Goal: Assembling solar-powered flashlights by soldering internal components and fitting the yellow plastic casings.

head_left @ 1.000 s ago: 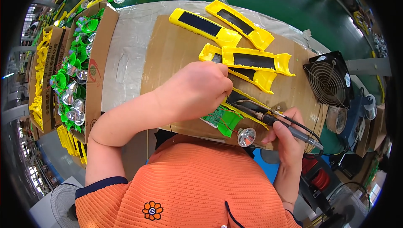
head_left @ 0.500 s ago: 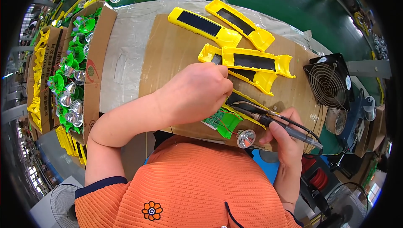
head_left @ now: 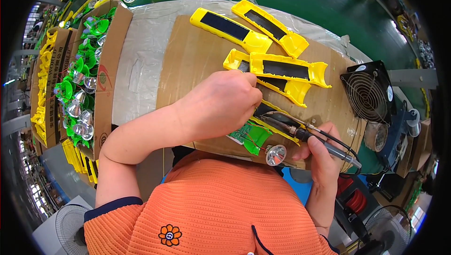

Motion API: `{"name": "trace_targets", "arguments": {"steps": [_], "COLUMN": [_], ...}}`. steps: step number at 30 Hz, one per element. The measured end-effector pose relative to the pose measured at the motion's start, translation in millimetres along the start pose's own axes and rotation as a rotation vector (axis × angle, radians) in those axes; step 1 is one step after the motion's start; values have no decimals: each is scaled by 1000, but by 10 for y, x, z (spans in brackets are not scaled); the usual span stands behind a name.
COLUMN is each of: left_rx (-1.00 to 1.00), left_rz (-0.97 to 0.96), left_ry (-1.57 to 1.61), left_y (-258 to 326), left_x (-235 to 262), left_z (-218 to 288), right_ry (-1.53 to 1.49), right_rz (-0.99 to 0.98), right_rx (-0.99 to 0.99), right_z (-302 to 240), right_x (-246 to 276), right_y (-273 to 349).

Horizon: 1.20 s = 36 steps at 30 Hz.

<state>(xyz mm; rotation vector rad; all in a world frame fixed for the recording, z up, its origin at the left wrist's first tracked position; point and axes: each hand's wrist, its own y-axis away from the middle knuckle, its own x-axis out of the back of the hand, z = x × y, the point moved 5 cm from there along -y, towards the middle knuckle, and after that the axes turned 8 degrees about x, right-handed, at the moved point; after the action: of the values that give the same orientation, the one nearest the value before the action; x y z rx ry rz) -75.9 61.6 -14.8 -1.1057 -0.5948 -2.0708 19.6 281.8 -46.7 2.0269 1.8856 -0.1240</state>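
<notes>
Sitting at far left, a cardboard box (head_left: 110, 62) brims with green parts and shiny reflectors (head_left: 77, 109). Moving right, the left hand (head_left: 221, 104) stays curled down on the yellow casing (head_left: 277, 128), green circuit board (head_left: 249, 135) peeking beneath. Barely a shift from a second ago: same joint, work ongoing. Right hand (head_left: 324, 154) grips the soldering iron (head_left: 305, 133), tip at the casing.

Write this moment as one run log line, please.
right hand: holds soldering iron | left hand: on yellow housing | cardboard under
</notes>
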Motion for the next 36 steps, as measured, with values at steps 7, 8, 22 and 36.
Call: {"name": "trace_targets", "arguments": {"steps": [7, 8, 22, 36], "left_rx": [8, 10, -72, -23], "left_rz": [-11, -17, 50, 124], "left_ry": [-16, -20, -219, 78], "left_y": [-4, -4, 108, 216], "left_x": [-4, -5, 160, -155], "left_z": [8, 9, 199, 346], "right_ry": [-35, -38, -84, -351], "right_rz": [42, 44, 143, 152], "right_rx": [57, 87, 192, 248], "right_z": [23, 16, 37, 194], "right_x": [126, 149, 306, -138], "right_y": [54, 67, 301, 246]}}
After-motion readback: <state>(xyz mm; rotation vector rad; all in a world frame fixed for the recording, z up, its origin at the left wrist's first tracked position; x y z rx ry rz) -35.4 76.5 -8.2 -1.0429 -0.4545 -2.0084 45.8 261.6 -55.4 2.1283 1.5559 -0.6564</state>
